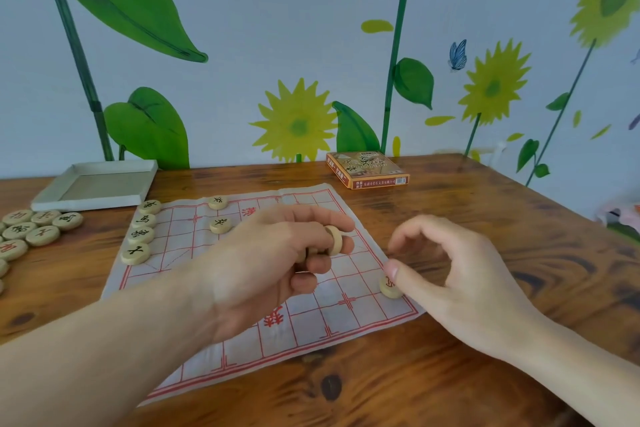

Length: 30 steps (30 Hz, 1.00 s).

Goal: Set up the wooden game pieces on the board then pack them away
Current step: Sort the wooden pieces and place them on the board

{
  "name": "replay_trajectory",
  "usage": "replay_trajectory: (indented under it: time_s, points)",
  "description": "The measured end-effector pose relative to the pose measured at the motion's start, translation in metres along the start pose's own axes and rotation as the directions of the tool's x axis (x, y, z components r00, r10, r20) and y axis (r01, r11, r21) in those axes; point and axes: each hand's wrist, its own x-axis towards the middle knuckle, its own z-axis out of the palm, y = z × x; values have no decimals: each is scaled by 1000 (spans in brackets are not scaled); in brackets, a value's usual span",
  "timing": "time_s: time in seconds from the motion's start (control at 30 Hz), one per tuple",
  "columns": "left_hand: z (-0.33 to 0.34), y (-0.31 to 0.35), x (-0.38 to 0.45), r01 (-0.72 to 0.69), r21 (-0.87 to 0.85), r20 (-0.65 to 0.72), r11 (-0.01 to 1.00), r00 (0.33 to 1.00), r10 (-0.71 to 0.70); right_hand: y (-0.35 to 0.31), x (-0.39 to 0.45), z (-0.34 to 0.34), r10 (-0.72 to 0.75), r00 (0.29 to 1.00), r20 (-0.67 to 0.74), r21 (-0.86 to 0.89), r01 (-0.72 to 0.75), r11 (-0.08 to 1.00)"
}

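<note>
— While the left hand [277, 263] is pinching an upright wooden piece [335, 240] over mid-board [242, 350], what is the right hand [460, 274] doing?
— Its thumb is touching a piece [388, 287] lying at the board's right edge, fingers loosely curled, gripping nothing.

Bare board [346, 319] squares lay open between a left column of pieces [140, 232] and both hands.
</note>
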Motion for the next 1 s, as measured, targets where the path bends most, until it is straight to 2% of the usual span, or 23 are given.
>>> replay_trajectory:
  time_s: [0.07,0.2,0.37,0.43,0.63,0.7,0.87,1.0]
  points:
    - [-1,-3,-1,-2,32,25,999,1000,1,-8,6,1,-41,999,-33,30,42,999]
    - [0,-7,-3,-39,143,65,989,997,30,-17,14,12,-120,990,79,73,115,991]
    - [2,-4,-7,-68,211,114,975,992,44,-19,14,15,-152,988,42,117,146,982]
    - [3,-4,-7,-56,198,125,979,992,32,-19,13,14,-159,987,23,105,156,982]
    - [1,1,-4,39,10,119,999,992,-40,-14,9,12,-149,989,-22,32,150,988]
    - [2,1,-3,22,9,90,1000,996,-23,-12,8,11,-151,988,-34,45,152,987]
    - [-7,9,-1,-117,92,-54,989,991,123,-14,6,7,-150,987,-56,65,153,986]
    - [-19,22,-3,-156,64,-132,986,978,164,-21,11,10,-137,991,6,72,136,988]
